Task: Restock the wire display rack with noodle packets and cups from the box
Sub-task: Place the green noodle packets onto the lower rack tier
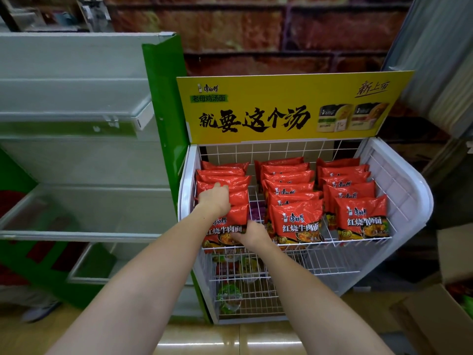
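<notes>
I press my left hand (214,199) flat on the packets behind the front packet (226,226), pinching it (lower edge) with my right hand (252,235), seating it upright.

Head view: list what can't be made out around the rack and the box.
- Cardboard box: cut off by the right edge; contents barely visible.
- Cups on the lower shelf: blurred behind wire; labels unreadable.
- Front left packet: partly covered by the right hand.
- Left hand: fingers hidden among packets.
</notes>
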Available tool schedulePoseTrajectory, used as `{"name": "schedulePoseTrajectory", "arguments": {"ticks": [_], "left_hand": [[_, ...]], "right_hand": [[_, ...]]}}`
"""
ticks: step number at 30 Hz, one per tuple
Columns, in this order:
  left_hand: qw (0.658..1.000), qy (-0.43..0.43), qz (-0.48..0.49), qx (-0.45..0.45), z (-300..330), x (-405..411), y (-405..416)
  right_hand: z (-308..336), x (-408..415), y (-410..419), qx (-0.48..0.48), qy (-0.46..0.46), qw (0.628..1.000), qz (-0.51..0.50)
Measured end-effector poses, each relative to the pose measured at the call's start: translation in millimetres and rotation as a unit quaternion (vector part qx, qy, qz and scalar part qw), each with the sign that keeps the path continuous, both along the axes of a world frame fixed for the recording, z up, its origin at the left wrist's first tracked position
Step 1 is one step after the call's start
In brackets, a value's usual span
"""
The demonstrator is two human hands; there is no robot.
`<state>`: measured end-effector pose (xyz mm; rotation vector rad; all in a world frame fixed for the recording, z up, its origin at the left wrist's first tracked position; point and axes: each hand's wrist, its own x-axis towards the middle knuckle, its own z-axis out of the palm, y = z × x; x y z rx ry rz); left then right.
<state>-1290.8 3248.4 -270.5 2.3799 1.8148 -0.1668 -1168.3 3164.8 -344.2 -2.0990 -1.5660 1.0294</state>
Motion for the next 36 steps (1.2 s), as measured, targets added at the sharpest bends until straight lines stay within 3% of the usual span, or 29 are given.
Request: {"name": "schedulePoseTrajectory", "arguments": {"ticks": [12,17,36], "left_hand": [[0.993,-0.055,-0.026,0.102,5,8,-25],[0.987,-0.102,-0.082,0.097,8,13,-32],[0.971,-0.143,-0.177,0.067,9,98,-78]], "right_hand": [[30,22,1,0.124,0.035,0.989,-0.077],[35,28,-5,0.162,0.024,0.982,-0.092],[46,101,-75,0.215,-0.020,0.955,-0.204]]}}
